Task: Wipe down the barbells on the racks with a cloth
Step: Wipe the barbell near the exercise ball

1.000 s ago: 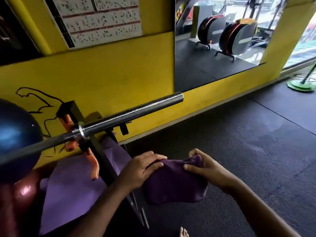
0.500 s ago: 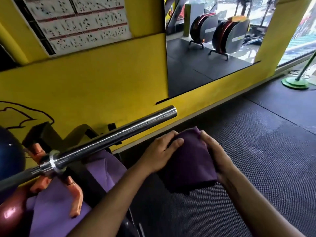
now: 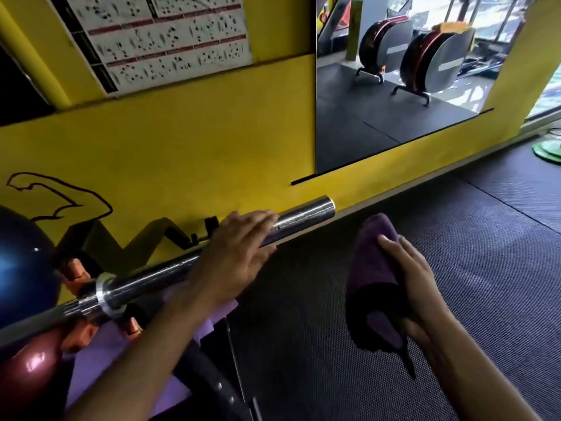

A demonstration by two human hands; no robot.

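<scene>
Against the yellow gym wall (image 3: pixel 188 141), the left hand (image 3: pixel 235 256) has left the folded purple cloth (image 3: pixel 375 268), now gripped by the right hand (image 3: pixel 416 278) alone, and steadies the racked chrome steel barbell (image 3: pixel 303 214) for wiping.

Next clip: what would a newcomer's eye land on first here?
Probably the shiny chrome barbell running across the lower left, with the left hand laid on its sleeve. To its right, the right hand holds a folded purple cloth, clear of the bar, against the yellow wall.
</scene>
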